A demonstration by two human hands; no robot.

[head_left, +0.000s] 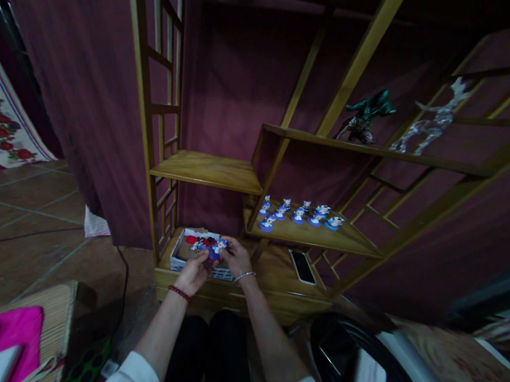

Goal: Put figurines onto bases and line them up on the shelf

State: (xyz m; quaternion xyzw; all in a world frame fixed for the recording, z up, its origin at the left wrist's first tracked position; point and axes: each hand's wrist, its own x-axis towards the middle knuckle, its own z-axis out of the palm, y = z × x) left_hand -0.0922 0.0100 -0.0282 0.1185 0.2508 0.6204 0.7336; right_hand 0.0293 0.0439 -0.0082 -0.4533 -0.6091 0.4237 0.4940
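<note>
Between my two hands is a small blue-and-white figurine [218, 248] on a round purple-blue base. My left hand [195, 272] grips the base from the left, and my right hand [238, 257] pinches the figurine's right side. Just beneath them, a shallow open cardboard box [180, 260] sits on the bottom shelf, with red and dark figurines [197, 240] inside; my hands cover part of it. To the right, several similar figurines [298, 214] on blue bases stand in loose rows on a low wooden shelf [320, 233].
A phone [303, 266] lies on the bottom shelf. Higher up stand a dark green statuette [366, 117] and a clear deer figure [435, 119]. A wooden upright [146, 123] rises at left, beside a purple curtain [86, 122]. A black round-rimmed object [338, 349] sits lower right.
</note>
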